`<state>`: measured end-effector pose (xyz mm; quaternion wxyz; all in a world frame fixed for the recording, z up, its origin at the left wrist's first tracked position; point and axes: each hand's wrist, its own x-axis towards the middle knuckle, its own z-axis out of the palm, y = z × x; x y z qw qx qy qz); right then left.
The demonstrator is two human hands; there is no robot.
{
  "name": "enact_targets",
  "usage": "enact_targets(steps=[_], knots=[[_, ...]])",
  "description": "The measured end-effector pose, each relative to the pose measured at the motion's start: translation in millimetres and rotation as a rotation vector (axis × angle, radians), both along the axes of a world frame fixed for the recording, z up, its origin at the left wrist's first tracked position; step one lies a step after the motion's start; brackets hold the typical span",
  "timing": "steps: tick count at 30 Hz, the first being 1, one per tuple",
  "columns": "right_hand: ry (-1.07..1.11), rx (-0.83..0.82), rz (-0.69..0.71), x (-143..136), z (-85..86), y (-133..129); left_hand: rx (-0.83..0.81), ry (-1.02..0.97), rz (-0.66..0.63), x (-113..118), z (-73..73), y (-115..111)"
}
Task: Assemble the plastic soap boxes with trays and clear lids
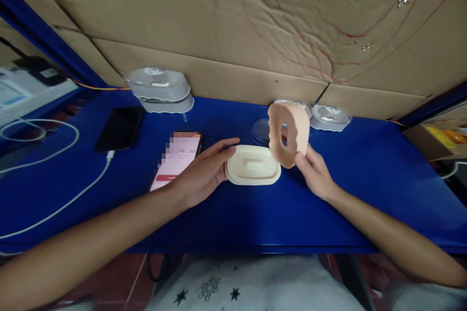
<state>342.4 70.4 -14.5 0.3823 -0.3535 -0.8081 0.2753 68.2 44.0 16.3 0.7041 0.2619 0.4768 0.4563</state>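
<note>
My left hand (207,172) holds the left end of a cream oval tray-like piece (251,171), thumb on its rim and fingers behind and under it. A raised bar runs along the middle of this piece. In my right hand (315,170) is a peach-coloured wavy-edged shell (301,129), tilted up on its side with an oval hole showing through it. My right thumb and fingers pinch its lower right edge. The shell stands just above the right end of the cream piece; whether they touch I cannot tell.
A lit phone (177,158) lies left of my left hand, with a dark phone (119,129) on a white cable beyond. Stacked grey cases (160,90), a clear cover (261,131) and another case (331,117) stand towards the cardboard wall (164,19) behind the blue table (219,223).
</note>
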Motion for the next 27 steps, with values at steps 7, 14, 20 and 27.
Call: enact_targets(steps=[7,14,20,27], knots=[[-0.182,0.239,0.154,-4,5.2,-12,0.042,-0.023,0.019,1,2.5,-3],[-0.264,0.295,0.106,-1,4.2,-3,0.037,-0.038,0.036,1,0.8,-1],[-0.426,0.375,0.206,-6,-3.1,-7,0.076,-0.089,-0.037,1,2.9,-4],[-0.545,0.383,0.209,-11,-0.5,-12,0.104,-0.112,-0.102,4,3.2,-8]])
